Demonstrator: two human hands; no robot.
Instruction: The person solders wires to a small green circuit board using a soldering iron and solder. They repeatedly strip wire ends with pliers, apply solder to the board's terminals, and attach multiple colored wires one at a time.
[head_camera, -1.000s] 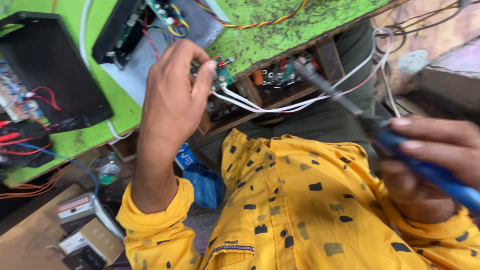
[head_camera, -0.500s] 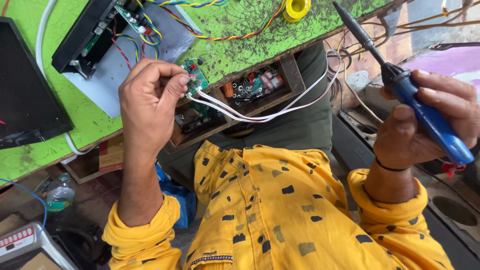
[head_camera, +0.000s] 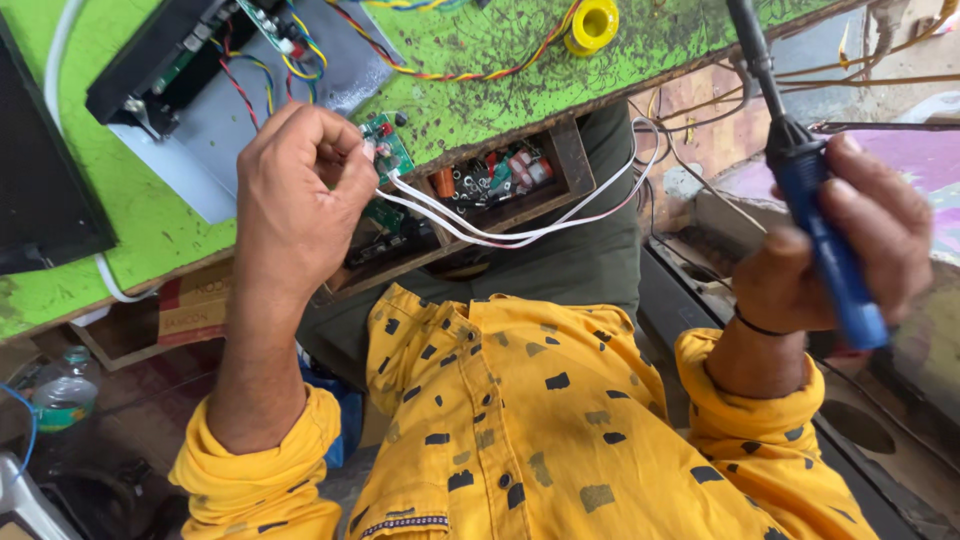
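The left hand (head_camera: 295, 190) pinches a small green circuit board (head_camera: 385, 150) in a closed grip, at the front edge of the scuffed green desk (head_camera: 470, 60). White wires (head_camera: 520, 225) loop from the board toward three o'clock, over an open wooden drawer (head_camera: 500, 180) of small parts. At three o'clock, the right hand (head_camera: 850, 250) wraps its grip tightly around a blue-handled soldering iron (head_camera: 810, 190), tip toward twelve o'clock.

We see a small green circuit board (head_camera: 385, 150) pinched at the green bench's edge, tilted, with white wires (head_camera: 520, 225) looping from it. A soldering iron (head_camera: 815, 225) with blue handle and dark shaft stands nearly upright, tip out of frame.
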